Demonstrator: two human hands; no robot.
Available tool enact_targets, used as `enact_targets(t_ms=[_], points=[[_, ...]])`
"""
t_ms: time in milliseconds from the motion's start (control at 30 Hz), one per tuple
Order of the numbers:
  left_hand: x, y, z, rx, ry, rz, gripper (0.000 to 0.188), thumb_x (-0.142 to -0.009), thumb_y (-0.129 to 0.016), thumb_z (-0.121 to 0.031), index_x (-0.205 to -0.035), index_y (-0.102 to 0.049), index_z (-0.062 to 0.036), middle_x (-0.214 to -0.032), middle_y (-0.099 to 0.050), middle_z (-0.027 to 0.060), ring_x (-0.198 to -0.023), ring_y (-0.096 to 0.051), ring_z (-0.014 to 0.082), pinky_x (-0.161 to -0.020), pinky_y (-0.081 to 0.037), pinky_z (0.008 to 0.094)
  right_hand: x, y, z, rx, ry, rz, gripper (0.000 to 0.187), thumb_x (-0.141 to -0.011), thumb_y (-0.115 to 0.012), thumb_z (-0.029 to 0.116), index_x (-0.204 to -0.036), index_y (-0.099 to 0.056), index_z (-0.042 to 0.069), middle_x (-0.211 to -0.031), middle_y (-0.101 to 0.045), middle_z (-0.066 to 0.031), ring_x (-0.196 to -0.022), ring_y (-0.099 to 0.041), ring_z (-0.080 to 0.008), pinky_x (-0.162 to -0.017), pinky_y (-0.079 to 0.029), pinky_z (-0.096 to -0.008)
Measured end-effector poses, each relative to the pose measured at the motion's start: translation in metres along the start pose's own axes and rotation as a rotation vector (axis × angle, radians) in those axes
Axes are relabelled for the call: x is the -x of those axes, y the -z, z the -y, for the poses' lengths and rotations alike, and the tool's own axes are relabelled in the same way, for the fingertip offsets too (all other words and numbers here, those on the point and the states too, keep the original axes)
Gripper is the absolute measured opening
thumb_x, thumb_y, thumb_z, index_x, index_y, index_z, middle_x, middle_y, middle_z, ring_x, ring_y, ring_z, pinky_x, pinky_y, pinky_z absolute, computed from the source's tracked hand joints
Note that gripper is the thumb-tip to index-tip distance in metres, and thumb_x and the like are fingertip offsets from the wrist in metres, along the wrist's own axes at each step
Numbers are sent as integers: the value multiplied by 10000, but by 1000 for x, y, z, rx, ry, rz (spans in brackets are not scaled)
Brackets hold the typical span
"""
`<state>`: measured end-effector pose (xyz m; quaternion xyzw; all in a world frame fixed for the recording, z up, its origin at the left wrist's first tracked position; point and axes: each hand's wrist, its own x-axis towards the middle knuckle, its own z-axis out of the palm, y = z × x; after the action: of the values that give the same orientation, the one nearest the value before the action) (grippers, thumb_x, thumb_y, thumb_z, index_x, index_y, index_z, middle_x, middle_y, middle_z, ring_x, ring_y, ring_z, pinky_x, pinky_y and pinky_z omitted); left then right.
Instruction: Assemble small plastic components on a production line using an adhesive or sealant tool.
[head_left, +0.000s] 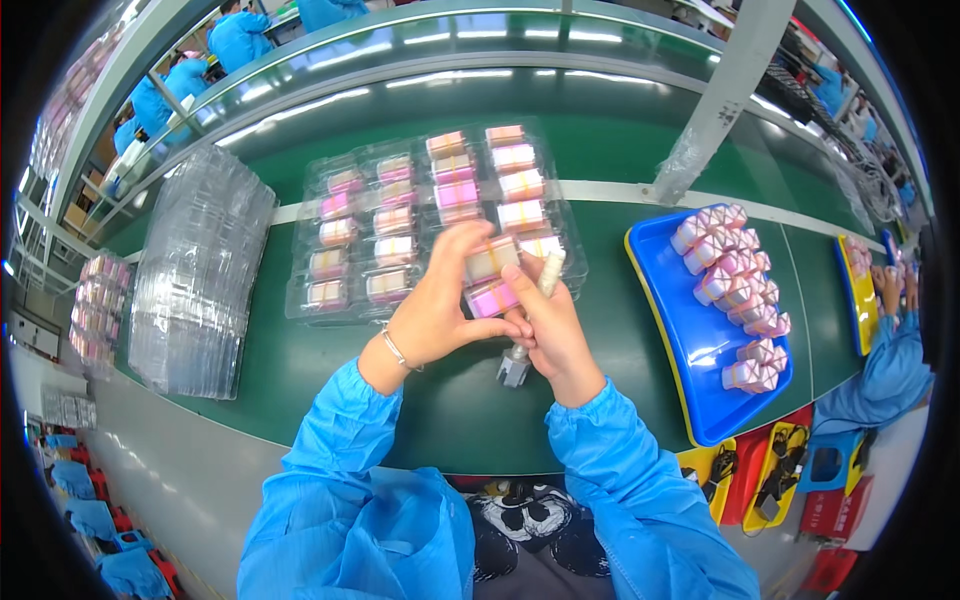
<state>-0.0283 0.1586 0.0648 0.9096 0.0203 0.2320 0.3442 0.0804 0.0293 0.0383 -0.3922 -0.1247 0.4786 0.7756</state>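
Observation:
Above the near right part of the clear plastic tray [372,318], my hands are close together. My left hand [432,305] is closed around a small whitish block with a yellow band [490,260]. A pink-sided block [492,298] shows just below it, between my hands; whether it is held too is unclear. My right hand [555,325] is closed around a pale rod [549,274] with a grey square end [514,368] pointing down toward me. Its thumb touches the whitish block. Rows of similar pink and white blocks [457,194] sit in the tray's compartments.
Stacked clear trays [190,280] stand on the left of the green table [440,420]. On the right, a blue tray [672,330] holds many wrapped blocks [735,270]. A metal post [715,110] rises behind it. A co-worker's sleeve [880,375] is at the far right.

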Motion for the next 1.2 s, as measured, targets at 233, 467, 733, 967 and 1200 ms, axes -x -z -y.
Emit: enact_targets(t_ms=[233,467,733,967,1200], points=[[20,12,13,198,165,56,861,-685,-864,-155,-1417,-415,-85,-1390,-395,121,-1298,-437,255,-1026,-443,392,-2,-1,-10,215,-79,79,606,-947,-647,308,-1380,-400,-38,-604,-516,19,-402,-430,-41,-361,-283,-196],[30,24,31,223,247,-212,751,-733,-810,-59,-1396,-457,-78,-1335,-483,72,-1251,-484,195,-1020,-437,345,1,-6,-16,462,240,-71,338,-975,-588,240,-1222,-588,9,-764,-628,-22,-419,-452,-38,-375,-342,-215],[-29,34,69,24,44,112,704,-720,-791,-207,-1360,-508,-131,-1322,-520,122,-1210,-495,332,-1014,-416,411,-7,7,-13,376,357,-68,194,-991,-523,142,-1097,-612,6,-841,-663,-74,-423,-455,-40,-371,-347,-201],[-18,19,57,-675,-7,-67,672,-813,-629,-521,-1361,-522,-146,-1435,-418,138,-1337,-321,372,-1111,-214,524,-5,6,-13,383,343,-84,183,-989,-531,150,-1052,-632,11,-798,-654,-67,-425,-456,-38,-374,-347,-200],[-17,1,44,-639,-11,-183,393,-931,-568,-299,-1271,-579,-102,-1335,-549,114,-1288,-457,331,-1088,-300,480,-7,8,-13,408,349,-112,170,-988,-538,149,-1029,-644,23,-769,-651,-52,-436,-456,-31,-384,-347,-197]])
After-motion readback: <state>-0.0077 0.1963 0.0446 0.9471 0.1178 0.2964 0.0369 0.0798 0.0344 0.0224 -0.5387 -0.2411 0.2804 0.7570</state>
